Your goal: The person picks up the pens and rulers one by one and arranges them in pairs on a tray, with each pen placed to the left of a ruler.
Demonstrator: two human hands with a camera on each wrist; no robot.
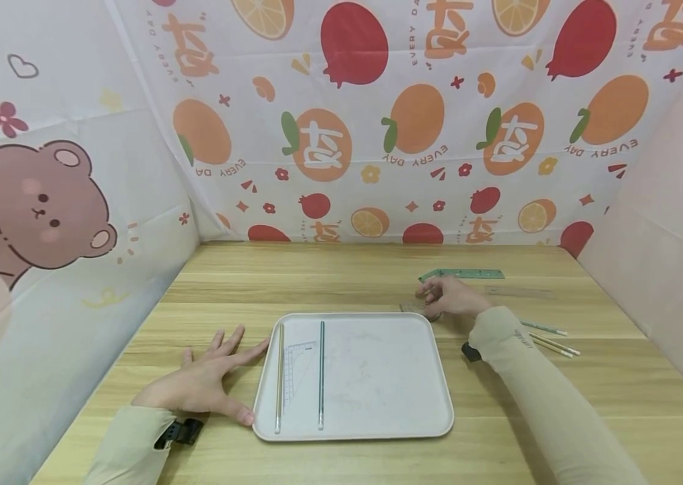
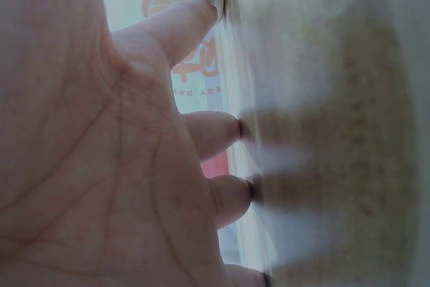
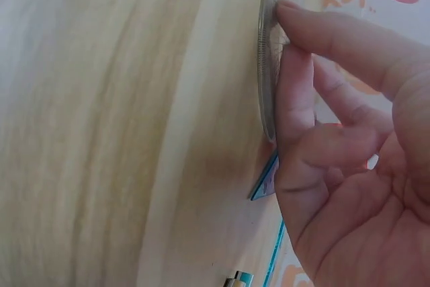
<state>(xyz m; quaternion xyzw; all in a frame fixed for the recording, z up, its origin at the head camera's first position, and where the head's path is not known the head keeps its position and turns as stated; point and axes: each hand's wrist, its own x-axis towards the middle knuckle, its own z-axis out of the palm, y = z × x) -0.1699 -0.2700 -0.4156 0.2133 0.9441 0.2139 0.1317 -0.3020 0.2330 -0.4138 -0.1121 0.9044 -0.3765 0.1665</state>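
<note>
My left hand (image 1: 208,377) lies with fingers spread on the table, its thumb and forefinger at the left edge of a white tray (image 1: 386,377). In the tray are a gold pencil (image 1: 279,377), a clear set square (image 1: 298,364) and a green pencil (image 1: 321,377), side by side. Just past the tray's far right corner, my right hand (image 1: 453,296) pinches a clear protractor (image 3: 267,65) between thumb and forefinger. Its curved, ticked edge shows in the right wrist view; the fingers hide part of it in the head view.
Behind the right hand lies a flat green ruler-like piece (image 1: 475,273) with an angled end. A clear ruler (image 1: 523,292) is to the right. Nearer the right forearm lie a green pencil (image 1: 544,328) and gold pencils (image 1: 554,343). Printed cloth (image 1: 372,195) borders the table's far side.
</note>
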